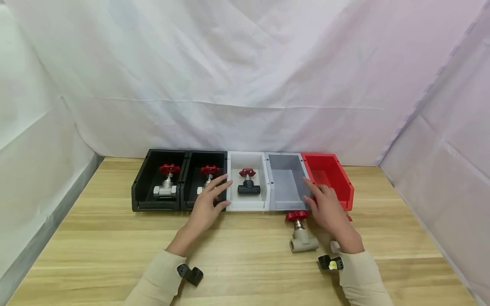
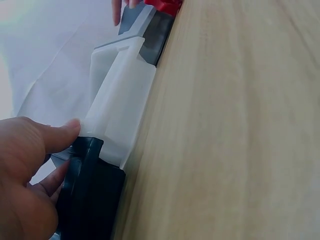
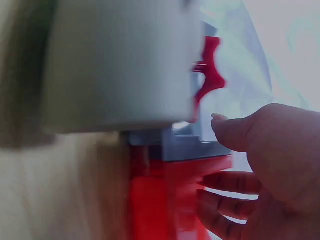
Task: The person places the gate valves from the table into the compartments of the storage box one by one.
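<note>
My left hand (image 1: 207,208) reaches over the second black bin (image 1: 191,159), fingertips and thumb along the left edge of the white bin (image 1: 267,180). In the left wrist view its thumb (image 2: 62,134) lies at the white bin's front corner. My right hand (image 1: 326,207), fingers apart, is at the seam between the grey bin (image 1: 285,182) and the red bin (image 1: 348,189). A beige valve (image 1: 302,241) with a red handwheel lies on the table before the grey bin; it looms blurred in the right wrist view. A black valve (image 1: 249,187) sits in the white bin.
At the row's left end, a black bin (image 1: 139,187) holds a metal valve (image 1: 165,190) with a red handwheel. Another metal valve (image 1: 209,171) stands in the second black bin, partly behind my left hand. The wooden table (image 1: 245,272) meets white cloth (image 1: 245,85) behind the bins.
</note>
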The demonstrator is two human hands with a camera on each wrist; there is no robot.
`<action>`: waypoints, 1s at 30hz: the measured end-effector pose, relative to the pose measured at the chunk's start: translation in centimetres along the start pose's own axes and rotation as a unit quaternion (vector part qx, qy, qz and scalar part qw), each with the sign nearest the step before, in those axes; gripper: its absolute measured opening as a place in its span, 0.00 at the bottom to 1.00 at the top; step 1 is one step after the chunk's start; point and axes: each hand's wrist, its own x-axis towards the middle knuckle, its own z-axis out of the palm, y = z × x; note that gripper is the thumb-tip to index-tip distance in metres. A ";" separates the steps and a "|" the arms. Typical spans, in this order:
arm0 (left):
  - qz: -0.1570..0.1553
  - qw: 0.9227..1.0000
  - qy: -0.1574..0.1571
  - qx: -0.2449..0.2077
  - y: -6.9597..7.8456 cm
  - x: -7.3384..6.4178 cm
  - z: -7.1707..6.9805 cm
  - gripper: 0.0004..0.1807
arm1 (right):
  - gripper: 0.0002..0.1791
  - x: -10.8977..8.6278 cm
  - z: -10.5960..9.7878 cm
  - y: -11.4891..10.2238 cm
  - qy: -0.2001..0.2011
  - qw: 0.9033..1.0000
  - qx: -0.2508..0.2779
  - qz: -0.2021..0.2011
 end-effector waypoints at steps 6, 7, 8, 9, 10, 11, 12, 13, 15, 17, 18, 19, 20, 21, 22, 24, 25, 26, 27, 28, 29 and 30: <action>-0.004 1.000 -0.006 0.004 -0.3 -0.1 0.0 0.33 | 0.33 -0.6 -1.6 -0.4 0.009 1.000 0.024 0.007; -0.004 1.000 -0.008 0.005 -0.4 0.0 0.0 0.33 | 0.32 -0.7 -1.9 -0.5 0.015 0.999 0.028 0.008; -0.002 1.000 -0.009 0.005 -0.4 0.0 0.0 0.33 | 0.32 -0.9 -2.1 -0.5 0.020 0.999 0.034 0.007; -0.001 1.000 -0.009 0.006 -0.4 0.1 0.0 0.33 | 0.32 -0.9 -2.5 -0.7 0.028 0.999 0.040 0.006; 0.001 1.000 -0.009 0.006 -0.4 0.1 0.0 0.33 | 0.32 -1.0 -2.7 -0.8 0.034 0.998 0.045 0.007; 0.002 1.000 -0.008 0.007 -0.4 0.2 -0.1 0.33 | 0.33 -1.1 -3.0 -1.0 0.042 0.998 0.050 0.006; 0.002 1.000 -0.007 0.007 -0.4 0.2 -0.1 0.33 | 0.33 -1.1 -3.3 -1.2 0.049 0.997 0.055 0.005; 0.003 1.000 -0.007 0.007 -0.4 0.3 -0.1 0.33 | 0.34 -1.2 -3.6 -1.3 0.055 0.997 0.058 0.004; 0.001 1.000 -0.008 0.008 -0.4 0.4 -0.2 0.33 | 0.34 -1.3 -4.1 -1.6 0.063 0.996 0.067 -0.001; -0.001 1.000 -0.011 0.008 -0.4 0.4 -0.2 0.33 | 0.32 -1.7 -4.4 -1.8 0.065 0.995 0.070 -0.007; -0.001 1.000 -0.014 0.009 -0.3 0.5 -0.2 0.33 | 0.31 -2.0 -4.6 -1.9 0.061 0.995 0.072 -0.009; -0.002 1.000 -0.016 0.008 -0.3 0.5 -0.2 0.33 | 0.30 -2.4 -4.6 -2.0 0.059 0.996 0.069 -0.014; -0.003 1.000 -0.017 0.008 -0.3 0.5 -0.1 0.33 | 0.29 -2.7 -4.6 -2.0 0.055 0.996 0.068 -0.020; -0.004 1.000 -0.017 0.008 -0.3 0.5 -0.1 0.33 | 0.28 -3.1 -4.6 -2.0 0.048 0.996 0.065 -0.026; -0.005 1.000 -0.016 0.008 -0.3 0.4 -0.1 0.33 | 0.28 -3.6 -4.5 -2.0 0.042 0.997 0.063 -0.032; -0.007 1.000 -0.014 0.006 -0.3 0.3 -0.1 0.33 | 0.27 -4.4 -4.2 -1.9 0.029 0.997 0.059 -0.044; -0.008 1.000 -0.013 0.005 -0.3 0.2 -0.1 0.34 | 0.27 -4.8 -4.1 -1.8 0.023 0.997 0.057 -0.049; -0.009 1.000 -0.012 0.005 -0.3 0.2 0.0 0.34 | 0.28 -5.2 -3.9 -1.7 0.014 0.997 0.057 -0.051; -0.009 1.000 -0.011 0.004 -0.2 0.1 0.0 0.34 | 0.29 -5.5 -3.9 -1.7 0.004 0.997 0.056 -0.049; -0.009 1.000 -0.010 0.003 -0.2 0.1 0.0 0.34 | 0.31 -5.7 -3.8 -1.6 -0.006 0.997 0.058 -0.045; -0.008 1.000 -0.009 0.002 -0.2 0.0 -0.1 0.34 | 0.32 -5.9 -3.7 -1.5 -0.017 0.997 0.061 -0.046; -0.008 1.000 -0.009 0.002 -0.2 0.0 -0.1 0.34 | 0.34 -6.0 -3.6 -1.5 -0.027 0.996 0.066 -0.048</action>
